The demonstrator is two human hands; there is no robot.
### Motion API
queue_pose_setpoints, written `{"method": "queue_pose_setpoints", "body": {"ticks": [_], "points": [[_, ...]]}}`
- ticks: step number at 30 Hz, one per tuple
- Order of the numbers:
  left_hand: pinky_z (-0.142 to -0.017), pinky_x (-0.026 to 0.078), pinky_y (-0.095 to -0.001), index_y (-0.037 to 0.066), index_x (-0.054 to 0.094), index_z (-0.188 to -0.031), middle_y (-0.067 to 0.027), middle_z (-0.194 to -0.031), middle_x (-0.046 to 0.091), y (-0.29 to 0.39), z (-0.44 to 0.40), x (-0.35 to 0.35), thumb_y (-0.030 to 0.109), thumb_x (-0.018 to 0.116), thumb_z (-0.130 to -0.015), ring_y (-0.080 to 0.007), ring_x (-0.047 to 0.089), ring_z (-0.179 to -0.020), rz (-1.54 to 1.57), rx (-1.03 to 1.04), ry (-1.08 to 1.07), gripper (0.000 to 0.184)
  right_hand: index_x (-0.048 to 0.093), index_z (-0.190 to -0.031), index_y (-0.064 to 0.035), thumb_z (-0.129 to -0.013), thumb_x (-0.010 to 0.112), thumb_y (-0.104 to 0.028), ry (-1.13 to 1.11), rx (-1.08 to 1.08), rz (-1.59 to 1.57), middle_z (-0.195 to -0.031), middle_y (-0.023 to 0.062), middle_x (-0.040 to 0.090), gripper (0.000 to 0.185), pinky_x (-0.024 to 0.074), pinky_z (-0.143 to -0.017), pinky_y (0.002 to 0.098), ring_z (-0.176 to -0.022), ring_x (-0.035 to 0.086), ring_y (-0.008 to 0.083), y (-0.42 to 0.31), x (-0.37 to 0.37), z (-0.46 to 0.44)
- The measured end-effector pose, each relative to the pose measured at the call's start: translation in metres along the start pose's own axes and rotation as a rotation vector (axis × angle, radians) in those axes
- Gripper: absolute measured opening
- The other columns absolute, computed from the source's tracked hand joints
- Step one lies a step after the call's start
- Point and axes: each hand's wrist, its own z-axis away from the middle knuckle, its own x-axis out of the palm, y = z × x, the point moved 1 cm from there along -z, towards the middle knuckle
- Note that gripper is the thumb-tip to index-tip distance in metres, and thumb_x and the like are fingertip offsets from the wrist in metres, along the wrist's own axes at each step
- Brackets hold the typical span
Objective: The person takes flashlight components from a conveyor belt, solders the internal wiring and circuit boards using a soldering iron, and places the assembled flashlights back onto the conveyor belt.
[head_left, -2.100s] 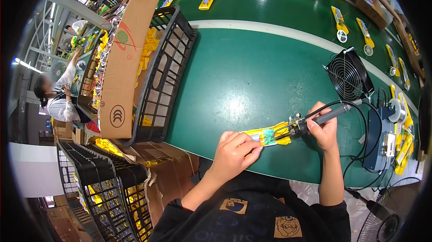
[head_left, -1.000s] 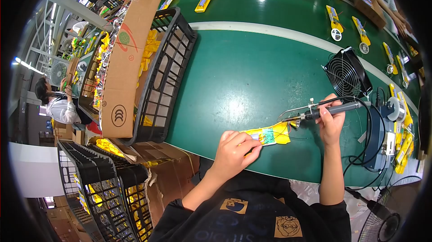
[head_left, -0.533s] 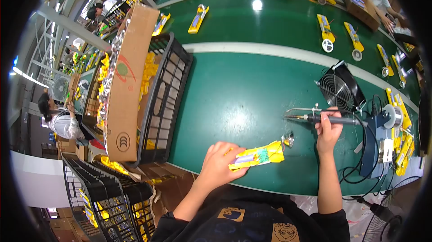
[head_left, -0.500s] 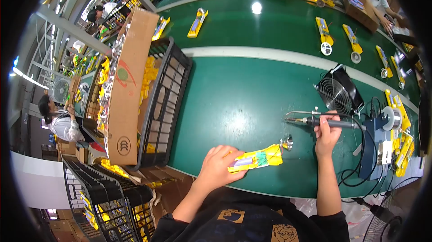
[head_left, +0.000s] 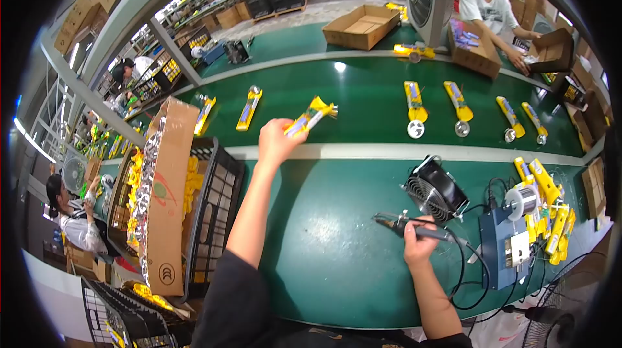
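Observation:
My left hand (head_left: 277, 142) is stretched out over the far green belt, closed around one end of a yellow flashlight body (head_left: 316, 117) with a lilac battery inside and loose wires at its far end. Whether that body touches the belt I cannot tell. Lower right, my right hand (head_left: 420, 242) grips a soldering iron (head_left: 433, 233) by its dark handle, the tip pointing left above the green worktable (head_left: 317, 244). Just beyond the iron stands a small black fan (head_left: 435, 186) with a wire guard.
More flashlight bodies (head_left: 249, 110) with reflectors lie along the belt (head_left: 363, 99). On the left, a black crate (head_left: 210, 218) holds a cardboard box (head_left: 172, 199). A blue soldering station (head_left: 499, 244), solder spool (head_left: 521, 201) and cables sit right. A co-worker (head_left: 492, 11) handles boxes across the belt.
My left hand has carried the flashlight body from the near edge of the worktable forward over the belt. The right hand still holds the soldering iron. The view has tilted up.

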Motion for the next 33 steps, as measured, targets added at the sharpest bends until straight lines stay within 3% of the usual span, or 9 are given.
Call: {"method": "queue_pose_setpoints", "body": {"ticks": [1, 7, 10, 13, 16, 20, 21, 26, 33], "points": [[-0.064, 0.049, -0.0387, 0.002, 0.067, -0.083, -0.0163, -0.073, 0.063, 0.004, -0.023, 0.014, 0.034, 0.072, -0.060, -0.0328, 0.061, -0.070, 0.086, -0.162, -0.067, 0.040, 0.055, -0.069, 0.0002, -0.076, 0.061, -0.008, 0.008, -0.014, -0.001, -0.071, 0.0022, 0.052, 0.012, 0.0300, -0.046, 0.0189, -0.052, 0.040, 0.0035, 0.001, 0.000, 0.000], [-0.063, 0.049, -0.0404, 0.002, 0.062, -0.072, -0.0150, -0.075, 0.063, -0.032, -0.066, 0.112, 0.040, 0.072, -0.061, -0.0318, 0.061, -0.072, -0.232, -0.245, 0.029, 0.041, 0.053, -0.073, -0.0014, -0.076, 0.060, -0.008, 0.054, 0.201, -0.105, -0.071, 0.0013, 0.049, 0.010, 0.0302, -0.047, 0.0187, -0.054, 0.040, 0.0036, 0.015, -0.007, 0.009], [-0.072, 0.045, -0.0437, 0.003, 0.058, -0.094, -0.0154, -0.094, 0.058, 0.003, -0.055, 0.108, 0.040, 0.068, -0.068, -0.0347, 0.055, -0.089, -0.414, -0.368, 0.041, 0.047, 0.049, -0.078, -0.0014, -0.078, 0.057, -0.008, 0.023, 0.167, -0.097, -0.069, 0.0024, 0.049, 0.010, 0.0343, -0.048, 0.0194, -0.054, 0.042, 0.0049, 0.020, -0.011, 0.010], [-0.077, 0.043, -0.0443, 0.002, 0.054, -0.103, -0.0163, -0.101, 0.055, 0.033, -0.059, 0.125, 0.039, 0.065, -0.072, -0.0374, 0.050, -0.094, -0.320, -0.037, 0.286, 0.050, 0.053, -0.075, -0.0017, -0.077, 0.059, -0.009, 0.079, 0.230, -0.159, -0.070, 0.0003, 0.048, 0.010, 0.0308, -0.047, 0.0192, -0.054, 0.039, 0.0033, 0.015, -0.007, 0.008], [-0.079, 0.045, -0.0387, -0.004, 0.059, -0.097, -0.0207, -0.095, 0.061, 0.101, -0.073, 0.146, 0.041, 0.059, -0.076, -0.0331, 0.058, -0.091, 0.169, -0.049, -0.077, 0.049, 0.053, -0.076, -0.0019, -0.077, 0.060, -0.009, 0.094, 0.242, -0.167, -0.067, -0.0011, 0.048, 0.010, 0.0305, -0.047, 0.0188, -0.053, 0.039, 0.0028, 0.014, -0.006, 0.008], [-0.071, 0.048, -0.0403, -0.005, 0.064, -0.076, -0.0212, -0.082, 0.064, 0.188, -0.086, 0.184, 0.062, 0.054, -0.071, -0.0351, 0.062, -0.081, 0.050, -0.167, -0.503, 0.068, 0.053, -0.076, -0.0023, -0.077, 0.060, -0.009, 0.088, 0.218, -0.148, -0.065, -0.0025, 0.047, 0.010, 0.0299, -0.046, 0.0181, -0.052, 0.038, 0.0022, 0.011, -0.008, 0.005], [-0.071, 0.049, -0.0387, -0.002, 0.065, -0.081, -0.0186, -0.085, 0.065, 0.197, -0.090, 0.198, 0.063, 0.054, -0.068, -0.0329, 0.063, -0.082, 0.017, -0.172, -0.518, 0.067, 0.053, -0.076, -0.0023, -0.077, 0.060, -0.010, 0.094, 0.220, -0.152, -0.065, -0.0024, 0.047, 0.010, 0.0298, -0.046, 0.0181, -0.052, 0.038, 0.0022, 0.011, -0.009, 0.005], [-0.072, 0.051, -0.0317, 0.008, 0.067, -0.089, -0.0098, -0.091, 0.066, 0.212, -0.102, 0.230, 0.041, 0.071, -0.058, -0.0251, 0.064, -0.083, -0.297, -0.067, -0.603, 0.046, 0.053, -0.077, -0.0013, -0.076, 0.061, -0.010, 0.103, 0.206, -0.155, -0.067, -0.0003, 0.050, 0.011, 0.0308, -0.047, 0.0190, -0.052, 0.040, 0.0037, 0.017, -0.010, 0.005], [-0.072, 0.052, -0.0318, 0.007, 0.068, -0.081, -0.0106, -0.086, 0.066, 0.174, -0.098, 0.194, 0.017, 0.076, -0.052, -0.0247, 0.064, -0.081, -0.550, 0.219, -0.604, 0.031, 0.054, -0.069, -0.0013, -0.074, 0.062, -0.011, 0.122, 0.254, -0.161, -0.066, 0.0009, 0.050, 0.014, 0.0317, -0.046, 0.0207, -0.052, 0.041, 0.0050, 0.015, -0.007, 0.003]]}}
